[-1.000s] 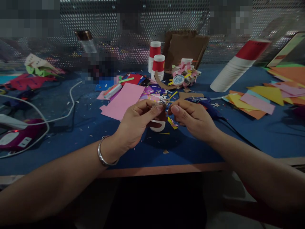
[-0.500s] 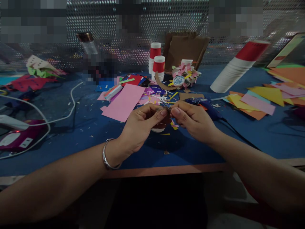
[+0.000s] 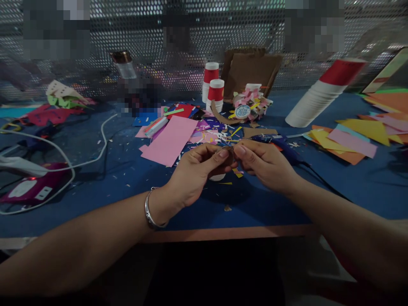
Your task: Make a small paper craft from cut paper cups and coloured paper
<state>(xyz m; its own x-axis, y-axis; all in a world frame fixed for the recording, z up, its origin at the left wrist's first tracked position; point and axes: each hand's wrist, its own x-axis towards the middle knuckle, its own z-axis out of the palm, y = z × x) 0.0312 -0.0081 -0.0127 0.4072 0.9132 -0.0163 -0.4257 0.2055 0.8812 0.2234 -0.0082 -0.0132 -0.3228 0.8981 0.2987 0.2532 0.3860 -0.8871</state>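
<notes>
Over the front middle of the blue table, my left hand (image 3: 200, 168) and my right hand (image 3: 263, 163) meet, thumbs and fingertips pinched together. Between them is a small brown piece (image 3: 228, 160), mostly covered by the fingers, so its kind is unclear. A white rounded edge (image 3: 217, 177) shows just under my left fingers. Paper scraps (image 3: 219, 135) in white, yellow and purple lie just beyond my fingertips. A pink paper sheet (image 3: 170, 140) lies to the left of them, and a blue glue gun (image 3: 283, 148) rests right behind my right hand.
Two stacks of red and white paper cups (image 3: 215, 91) stand at the back, beside a decorated paper piece (image 3: 251, 104) and brown cardboard (image 3: 251, 74). A tall cup stack (image 3: 321, 95) leans right. Coloured papers (image 3: 346, 140) lie right; a purple power strip (image 3: 35, 185) with white cable lies left.
The view has shifted slightly, so everything sits a little further right and lower. My hands stay pinched together; the brown piece between them appears turned a little and is more covered.
</notes>
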